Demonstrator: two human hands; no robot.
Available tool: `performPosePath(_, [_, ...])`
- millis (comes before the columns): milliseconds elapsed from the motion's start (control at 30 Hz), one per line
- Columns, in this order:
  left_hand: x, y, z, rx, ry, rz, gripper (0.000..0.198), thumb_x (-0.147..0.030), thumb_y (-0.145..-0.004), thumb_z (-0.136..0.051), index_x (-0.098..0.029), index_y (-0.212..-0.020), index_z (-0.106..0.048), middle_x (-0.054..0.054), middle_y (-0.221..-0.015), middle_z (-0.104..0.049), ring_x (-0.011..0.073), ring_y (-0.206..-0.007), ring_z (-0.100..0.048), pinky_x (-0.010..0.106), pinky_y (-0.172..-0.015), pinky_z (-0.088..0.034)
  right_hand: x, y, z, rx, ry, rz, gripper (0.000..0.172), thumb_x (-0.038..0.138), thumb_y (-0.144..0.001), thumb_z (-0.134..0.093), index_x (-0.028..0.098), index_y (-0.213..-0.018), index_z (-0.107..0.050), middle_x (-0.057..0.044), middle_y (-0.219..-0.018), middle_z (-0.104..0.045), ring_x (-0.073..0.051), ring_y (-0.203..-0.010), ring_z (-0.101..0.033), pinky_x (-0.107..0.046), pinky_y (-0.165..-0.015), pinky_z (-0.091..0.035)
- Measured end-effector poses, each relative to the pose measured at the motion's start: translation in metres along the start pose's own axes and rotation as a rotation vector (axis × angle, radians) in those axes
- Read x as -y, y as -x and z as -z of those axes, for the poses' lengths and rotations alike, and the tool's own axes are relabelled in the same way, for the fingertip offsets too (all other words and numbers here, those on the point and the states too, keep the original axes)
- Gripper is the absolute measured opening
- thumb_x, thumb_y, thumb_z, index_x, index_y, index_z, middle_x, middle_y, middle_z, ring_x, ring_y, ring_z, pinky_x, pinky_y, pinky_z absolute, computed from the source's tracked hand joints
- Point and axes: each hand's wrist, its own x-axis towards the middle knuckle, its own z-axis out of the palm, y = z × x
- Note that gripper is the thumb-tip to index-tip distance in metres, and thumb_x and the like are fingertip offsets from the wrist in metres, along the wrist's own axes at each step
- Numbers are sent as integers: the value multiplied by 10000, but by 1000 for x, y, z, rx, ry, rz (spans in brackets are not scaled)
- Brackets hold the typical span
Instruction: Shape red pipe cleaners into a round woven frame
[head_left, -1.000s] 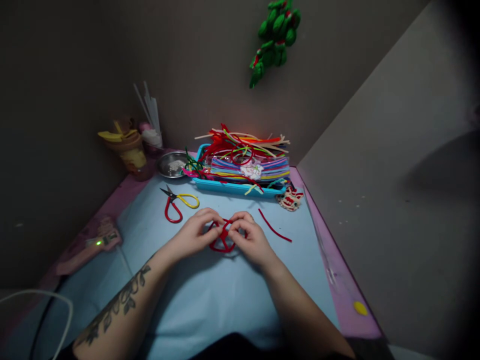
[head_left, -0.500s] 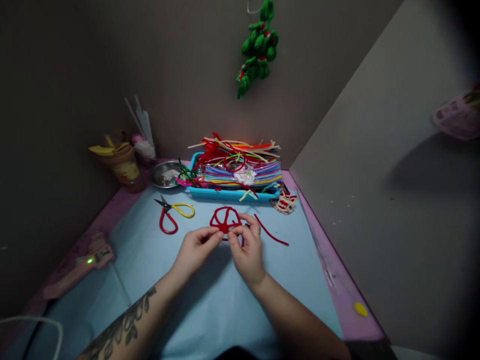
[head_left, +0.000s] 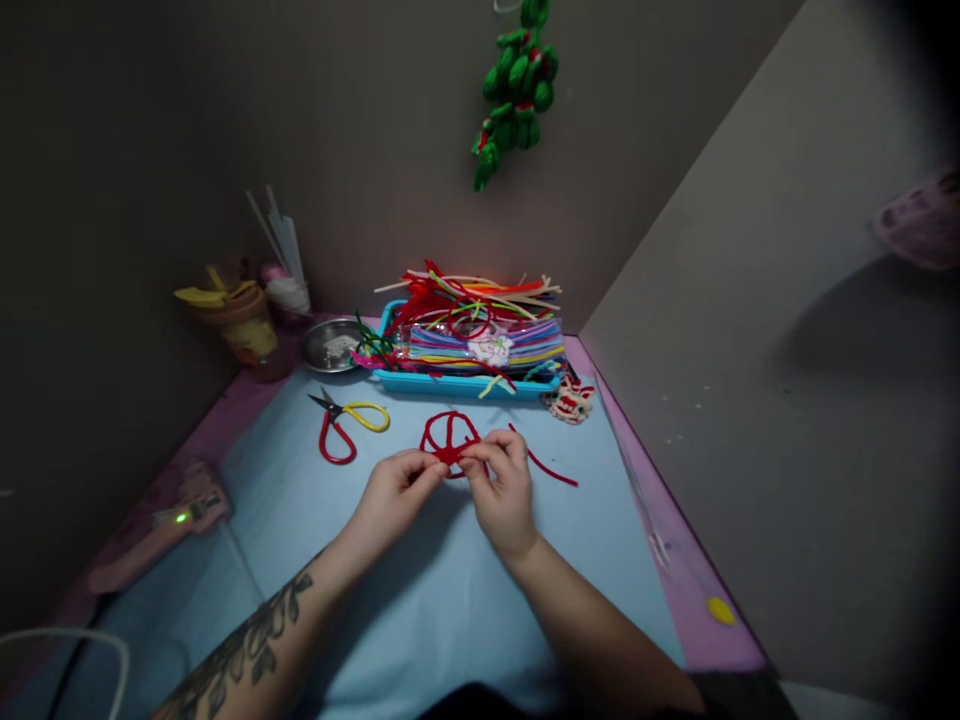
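Between my two hands is a red pipe-cleaner shape (head_left: 448,428), a rounded frame with spokes that meet at its lower middle. My left hand (head_left: 403,492) pinches its lower left side between thumb and fingertips. On the right side, my right hand (head_left: 504,488) pinches it near the centre, fingers curled over and hiding part of the rim. A loose red pipe cleaner (head_left: 551,468) lies on the blue sheet (head_left: 450,600), just beyond my right hand. Scissors (head_left: 339,420) with one red and one yellow handle rest spread on the sheet to the left.
A blue tray (head_left: 465,384) heaped with pipe cleaners stands at the back, a metal dish (head_left: 330,347) beside it. A lion-like craft piece (head_left: 570,400) lies at its right corner. A pink glue gun (head_left: 169,530) sits left; pots (head_left: 244,325) stand behind. Green decoration (head_left: 517,90) hangs above.
My right hand has shifted its fingers: the index finger, stretched behind the shape before, now curls in toward the thumb on the red shape. My left hand stays nearly in place.
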Motion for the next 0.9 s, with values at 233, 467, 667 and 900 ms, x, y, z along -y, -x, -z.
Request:
performPosePath(233, [-7,-1,5,24,-22,-10,296,-422,-808,-559,-169,-681,-644,3,-656,-613,147,-643,-531,237,-608,-406,1,-4,0,105,-138,-152,133,267,-855,-611,230,-747,-680,-6,-761,-523,-167,-742,-525,-307,-686,-447])
performPosePath(467, [-1,-1,2,3,102,67,290,-441,-782,-599,-163,-715,-650,1,-671,-623,142,-646,-527,238,-615,-405,7,-6,-4,116,-233,-263,182,263,-846,-608,210,-674,-641,2,-739,-519,-152,-711,-510,-278,-652,-425])
performPosePath(667, [3,1,-5,-111,175,96,293,-442,-774,-640,-152,-744,-670,11,-677,-631,140,-645,-531,246,-627,-410,12,-2,-7,79,-236,-270,185,258,-850,-598,215,-674,-635,2,-747,-521,-152,-709,-504,-276,-664,-431])
performPosePath(900, [1,1,-8,-126,120,42,282,-423,-794,-611,-158,-703,-643,-6,-632,-598,129,-603,-503,234,-582,-396,13,-1,-10,108,-298,-289,193,288,-859,-585,210,-688,-626,0,-758,-529,-151,-727,-521,-262,-649,-434])
